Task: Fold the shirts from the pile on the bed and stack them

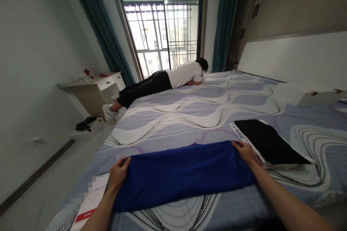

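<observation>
A blue cloth [181,175], folded into a long band, is stretched between my two hands over the patterned bedspread [168,124]. My left hand [119,172] pinches its far left corner, thumb on top. At the far right corner, my right hand [244,152] grips the cloth between thumb and fingers. Just beyond my right hand lies a folded black cloth [268,140] on a flat white package with printing. A white printed sheet with a red stripe [90,202] sits beside my left forearm and is partly covered by it.
A person [181,75] in a white top lies face down across the bed's far side. A white box [306,94] is at the right. A small desk [92,88] stands back left, with black shoes [86,123] near it. Bed edge runs along the left.
</observation>
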Demonstrator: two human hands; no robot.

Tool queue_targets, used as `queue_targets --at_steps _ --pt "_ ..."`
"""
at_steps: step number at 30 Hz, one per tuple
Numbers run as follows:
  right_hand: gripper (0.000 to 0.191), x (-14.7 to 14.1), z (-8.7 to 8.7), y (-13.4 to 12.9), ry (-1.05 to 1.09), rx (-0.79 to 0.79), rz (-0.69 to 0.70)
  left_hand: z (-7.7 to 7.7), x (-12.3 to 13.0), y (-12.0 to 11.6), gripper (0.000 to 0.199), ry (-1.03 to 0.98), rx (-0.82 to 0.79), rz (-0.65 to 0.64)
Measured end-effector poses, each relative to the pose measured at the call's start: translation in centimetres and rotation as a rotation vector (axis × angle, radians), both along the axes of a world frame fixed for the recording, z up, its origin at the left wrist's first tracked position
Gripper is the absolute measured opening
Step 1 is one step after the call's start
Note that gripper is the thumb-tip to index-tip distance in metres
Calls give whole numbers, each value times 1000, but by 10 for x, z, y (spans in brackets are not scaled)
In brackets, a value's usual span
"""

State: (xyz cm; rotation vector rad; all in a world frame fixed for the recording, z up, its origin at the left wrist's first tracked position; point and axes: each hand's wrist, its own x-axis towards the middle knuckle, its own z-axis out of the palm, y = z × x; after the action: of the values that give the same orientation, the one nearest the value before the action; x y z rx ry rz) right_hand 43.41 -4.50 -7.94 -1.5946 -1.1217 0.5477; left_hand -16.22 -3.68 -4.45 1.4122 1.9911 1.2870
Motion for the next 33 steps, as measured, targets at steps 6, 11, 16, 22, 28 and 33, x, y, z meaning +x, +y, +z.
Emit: queue_targets --at_steps 6,11,16,22,28,33 --pt "42 1 2 22 -146 -147 51 -7 -2 28 48 25 -129 -66" --pt "36 3 21 37 -283 -340 42 4 0 42 46 107 -274 -59" --pt "58 -88 47 16 -707 -223 -42 25 96 11 53 541 38 -74" --pt "56 -238 24 -44 -906 -179 423 -7 219 -44 51 858 -6 -530" --pt "58 -175 12 -27 -934 -337 246 -18 154 -26 56 912 -228 -340" --pt "63 -97 5 -3 -938 -470 125 -18 90 -7 60 878 -347 -245"
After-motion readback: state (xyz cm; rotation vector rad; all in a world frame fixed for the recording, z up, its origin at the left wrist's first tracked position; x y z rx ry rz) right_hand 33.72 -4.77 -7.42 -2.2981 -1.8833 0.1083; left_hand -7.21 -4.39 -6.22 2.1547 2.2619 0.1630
